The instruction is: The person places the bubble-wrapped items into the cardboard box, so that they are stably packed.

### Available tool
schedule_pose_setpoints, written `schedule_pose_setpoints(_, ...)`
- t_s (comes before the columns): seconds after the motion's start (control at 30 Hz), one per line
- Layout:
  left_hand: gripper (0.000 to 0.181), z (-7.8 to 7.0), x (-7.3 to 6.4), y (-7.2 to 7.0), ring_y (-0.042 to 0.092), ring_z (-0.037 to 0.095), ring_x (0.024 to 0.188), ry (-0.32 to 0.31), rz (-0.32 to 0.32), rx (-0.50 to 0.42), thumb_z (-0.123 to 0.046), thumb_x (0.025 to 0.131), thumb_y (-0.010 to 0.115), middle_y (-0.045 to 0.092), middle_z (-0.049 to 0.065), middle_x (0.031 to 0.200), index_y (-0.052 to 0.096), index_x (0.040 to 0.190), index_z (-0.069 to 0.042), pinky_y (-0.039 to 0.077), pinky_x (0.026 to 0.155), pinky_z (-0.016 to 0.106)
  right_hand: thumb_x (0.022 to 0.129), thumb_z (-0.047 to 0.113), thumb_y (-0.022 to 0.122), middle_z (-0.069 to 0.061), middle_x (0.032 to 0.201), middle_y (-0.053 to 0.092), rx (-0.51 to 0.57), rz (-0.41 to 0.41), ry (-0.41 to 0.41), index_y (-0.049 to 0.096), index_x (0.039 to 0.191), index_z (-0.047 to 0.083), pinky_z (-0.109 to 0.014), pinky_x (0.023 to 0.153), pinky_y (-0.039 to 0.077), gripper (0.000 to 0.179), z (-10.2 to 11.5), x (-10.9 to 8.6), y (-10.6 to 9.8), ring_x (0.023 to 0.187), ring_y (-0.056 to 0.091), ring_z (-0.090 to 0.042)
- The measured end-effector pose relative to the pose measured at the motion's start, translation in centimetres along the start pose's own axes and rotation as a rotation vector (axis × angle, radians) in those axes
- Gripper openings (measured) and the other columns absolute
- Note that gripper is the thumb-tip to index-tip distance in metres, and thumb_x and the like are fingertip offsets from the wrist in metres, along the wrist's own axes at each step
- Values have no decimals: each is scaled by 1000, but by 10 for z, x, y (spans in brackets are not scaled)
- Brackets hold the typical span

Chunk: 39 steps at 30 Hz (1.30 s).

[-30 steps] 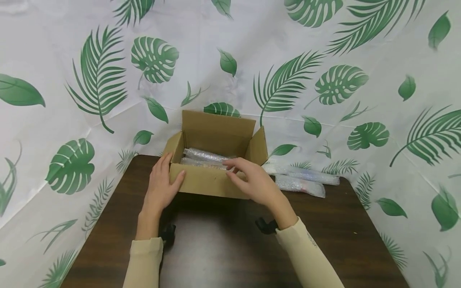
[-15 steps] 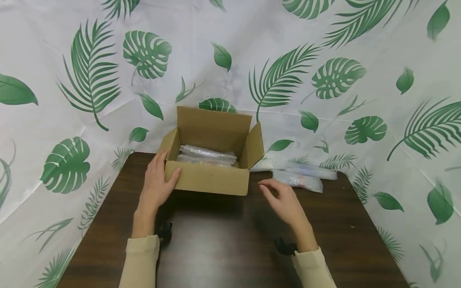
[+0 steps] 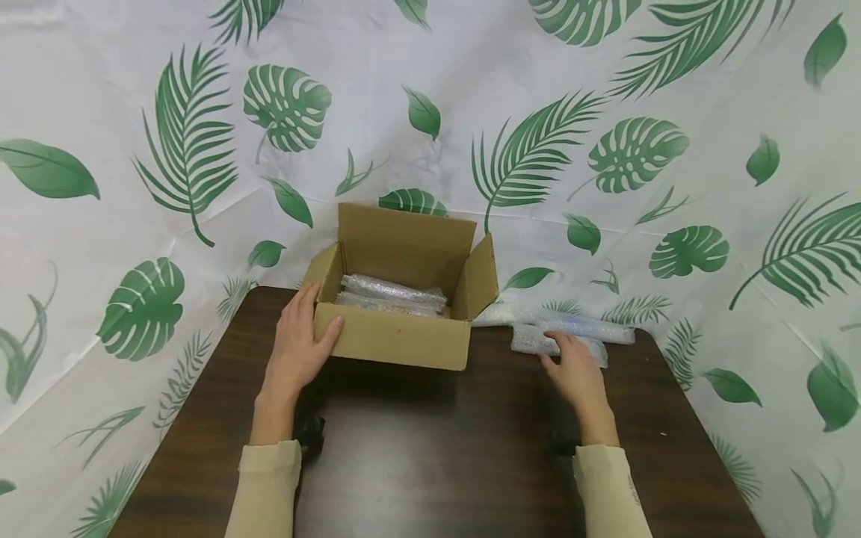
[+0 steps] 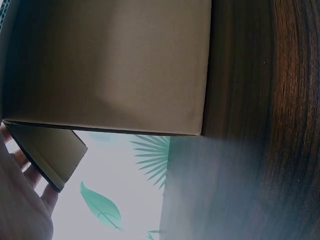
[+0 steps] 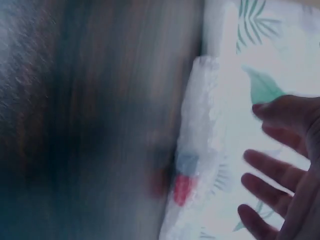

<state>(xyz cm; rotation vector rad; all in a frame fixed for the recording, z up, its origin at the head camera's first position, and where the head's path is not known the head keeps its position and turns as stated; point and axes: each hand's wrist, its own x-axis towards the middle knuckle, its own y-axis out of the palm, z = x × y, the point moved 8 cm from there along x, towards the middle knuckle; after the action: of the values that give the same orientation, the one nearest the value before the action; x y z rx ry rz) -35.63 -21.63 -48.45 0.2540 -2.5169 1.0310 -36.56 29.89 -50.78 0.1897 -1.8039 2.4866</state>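
Observation:
An opened cardboard box [image 3: 397, 336] stands toward the back of the table with its flaps up. Inside it lie bubble-wrapped packages [image 3: 393, 291]. My left hand [image 3: 296, 347] holds the box's left front corner, thumb on the front wall and fingers [image 4: 32, 175] behind the side flap [image 4: 52, 150]. To the right of the box, my right hand [image 3: 575, 373] reaches over a bubble-wrapped package [image 3: 528, 340]. Its fingers are spread and hold nothing. In the right wrist view that package [image 5: 200, 110] shows something red and grey-blue through the wrap, with the right hand [image 5: 290, 160] beside it.
Behind the nearer package lies a longer bubble-wrapped one [image 3: 595, 327], with a whitish wrapped piece [image 3: 494, 314] by the box. The dark wooden table [image 3: 430, 456] backs onto a white leaf-patterned cloth [image 3: 430, 67].
My right hand has left the box's opening and moved right to the wrapped packages on the table. The left hand has stayed on the box's corner.

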Motion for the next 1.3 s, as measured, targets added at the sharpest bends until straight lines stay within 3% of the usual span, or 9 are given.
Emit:
schedule_pose_setpoints(0.2, 78, 1, -1, 1, 31, 48, 158, -4, 4, -4, -46, 106, 60, 33, 23, 172, 32, 167, -6, 26, 124, 73, 105, 27, 68, -30, 163, 45, -41, 88, 91, 50, 158, 10, -82, 111, 34, 60, -16, 6, 10, 147, 39, -59)
schedule_pose_setpoints(0.33, 78, 2, -1, 1, 31, 47, 158, -13, 1, -9, -47, 106, 60, 33, 21, 172, 31, 168, -8, 26, 125, 72, 105, 28, 65, -33, 169, 32, -61, 169, 93, 41, 165, 12, -86, 114, 26, 66, -20, 8, 20, 151, 29, -63)
schedule_pose_setpoints(0.47, 78, 2, -1, 2, 32, 46, 157, -18, -5, -13, -46, 106, 61, 33, 21, 172, 31, 168, -9, 26, 125, 71, 105, 27, 65, -33, 168, 32, -59, 206, 106, 40, 166, 13, -86, 114, 25, 67, -26, 8, 25, 149, 30, -64)
schedule_pose_setpoints(0.7, 78, 2, -2, 2, 31, 46, 157, -31, -6, -31, -46, 106, 61, 32, 21, 173, 30, 168, -10, 24, 125, 71, 103, 25, 67, -35, 158, 40, -55, 159, 107, 36, 166, 8, -82, 112, 32, 72, -27, 16, 23, 144, 37, -62)
schedule_pose_setpoints(0.93, 78, 0, -2, 1, 32, 47, 156, -17, -2, -36, -44, 106, 61, 33, 22, 172, 31, 168, -9, 25, 123, 73, 100, 16, 69, -34, 143, 52, -122, 113, 72, 53, 155, 2, -74, 104, 45, 59, -28, 22, 24, 132, 48, -58)
schedule_pose_setpoints(1.13, 77, 1, -2, 0, 32, 47, 157, -13, -10, -39, -43, 105, 63, 34, 21, 172, 32, 167, -8, 25, 124, 72, 95, 12, 71, -32, 135, 59, -143, 80, 50, 65, 143, 2, -73, 100, 47, 49, -24, 26, 19, 128, 53, -56)
schedule_pose_setpoints(1.3, 77, 0, -1, 0, 32, 46, 157, -9, -10, -43, -43, 105, 63, 34, 21, 172, 33, 167, -8, 25, 124, 72, 95, 12, 71, -31, 134, 59, -160, 65, 49, 67, 142, 3, -73, 97, 48, 47, -22, 28, 17, 126, 54, -54)
